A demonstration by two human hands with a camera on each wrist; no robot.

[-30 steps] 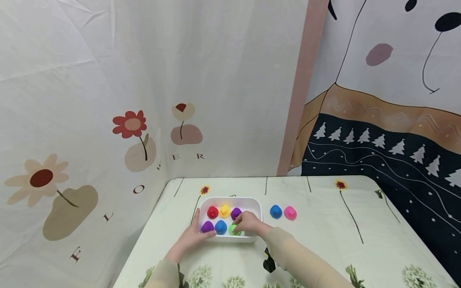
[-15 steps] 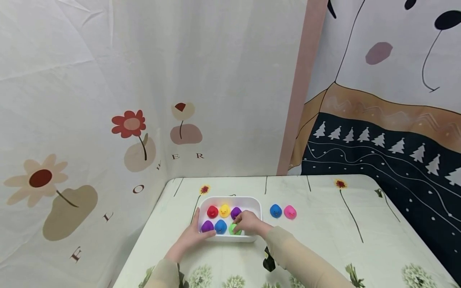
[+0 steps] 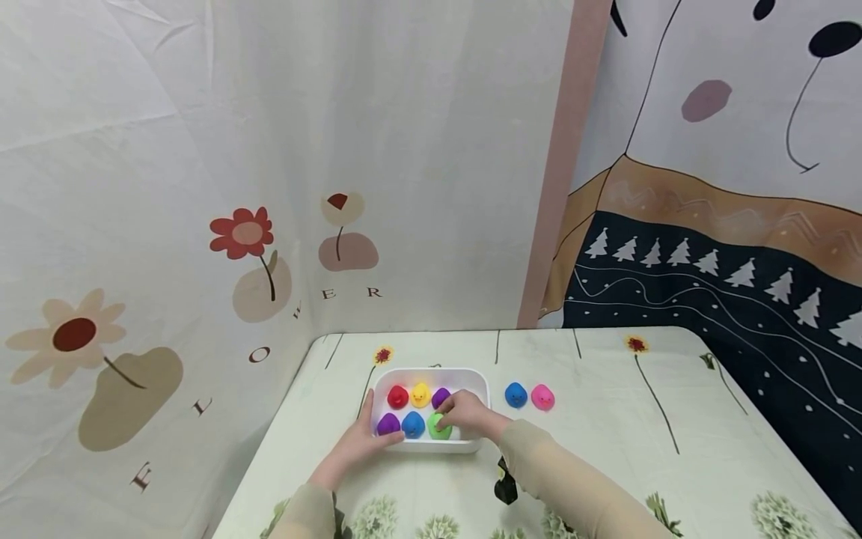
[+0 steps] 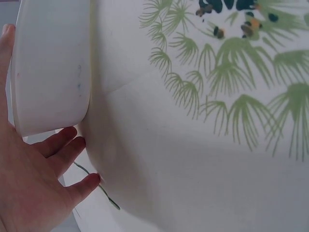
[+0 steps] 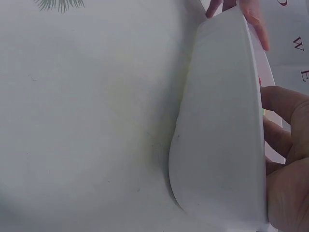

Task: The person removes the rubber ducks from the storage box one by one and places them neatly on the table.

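The white tray (image 3: pixel 481 382) holds several small toy ducks. My left hand (image 3: pixel 361 442) rests on its left front corner, fingers along the left end and thumb along the front rim. In the left wrist view, the spread fingers (image 4: pixel 63 150) touch the tray's end wall (image 4: pixel 53 67). Inside the tray, my right hand (image 3: pixel 470 416) pinches a green toy duck (image 3: pixel 441 430) at the front right. To its left sit a blue duck (image 3: pixel 413 425) and a purple duck (image 3: pixel 387 425). In the right wrist view, the tray wall (image 5: pixel 217 121) hides most of the ducks.
Behind them in the tray are a red duck (image 3: pixel 398 397), a yellow duck (image 3: pixel 420 395) and another purple duck (image 3: pixel 441 397). Outside, right of the tray, a second blue duck (image 3: pixel 515 395) and a pink duck (image 3: pixel 542 397) stand on the flower-printed tablecloth (image 3: pixel 592 427).
My right hand has shifted very slightly, and a little more of the green duck shows beneath its fingers. The left hand and the tray stay put.
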